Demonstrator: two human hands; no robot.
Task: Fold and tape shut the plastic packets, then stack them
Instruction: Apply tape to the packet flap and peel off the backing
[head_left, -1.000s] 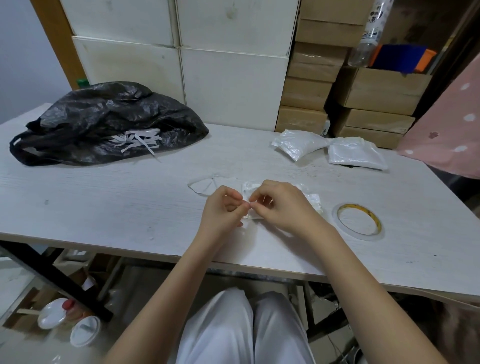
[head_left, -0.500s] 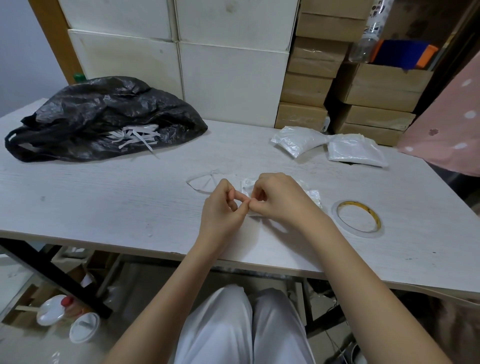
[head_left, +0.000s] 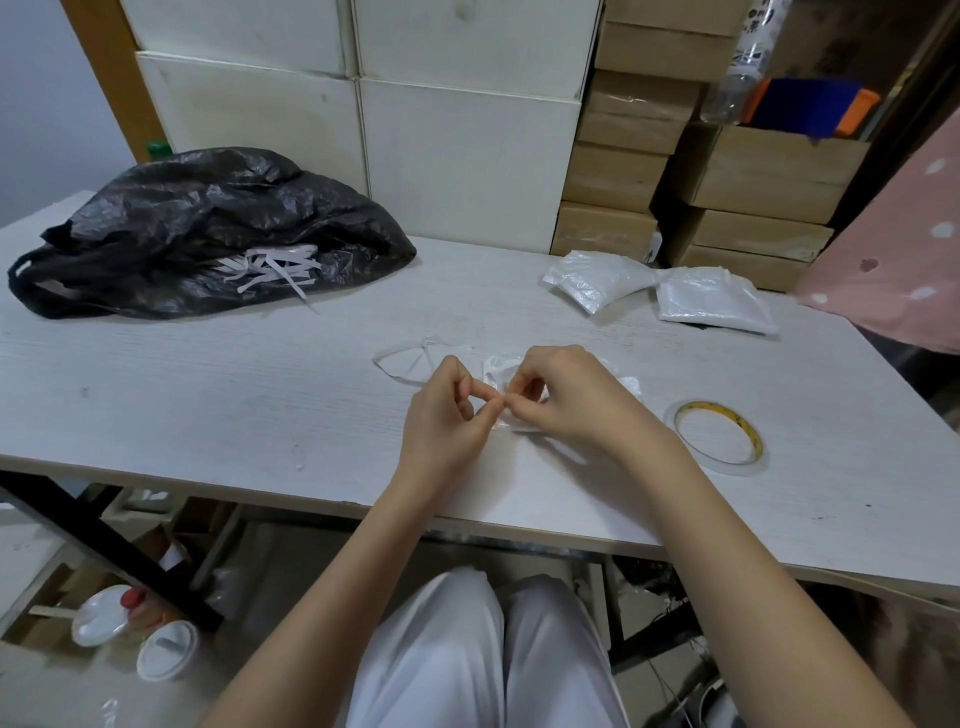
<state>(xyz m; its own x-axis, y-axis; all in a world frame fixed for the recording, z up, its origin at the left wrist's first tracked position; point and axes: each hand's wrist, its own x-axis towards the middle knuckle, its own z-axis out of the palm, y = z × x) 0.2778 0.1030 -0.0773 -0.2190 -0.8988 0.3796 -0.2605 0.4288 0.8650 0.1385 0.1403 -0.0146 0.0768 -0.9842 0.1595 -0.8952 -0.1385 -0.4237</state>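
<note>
A clear plastic packet (head_left: 524, 387) is kept flat on the white table (head_left: 208, 395), near its front edge, largely hidden under the hands. The left hand (head_left: 447, 415) and right hand (head_left: 566, 400) are met fingertip to fingertip over the packet's left end, each pinching something small there, probably a tape strip or the folded flap; which cannot be told. The packet appears to be left on the table so the fold stays pressed. A tape roll (head_left: 719, 437) is kept just right of the hands, within reach. Two finished packets (head_left: 660, 293) are set apart at the back right. A black bag (head_left: 197, 234) holding white strips lies far left.
</note>
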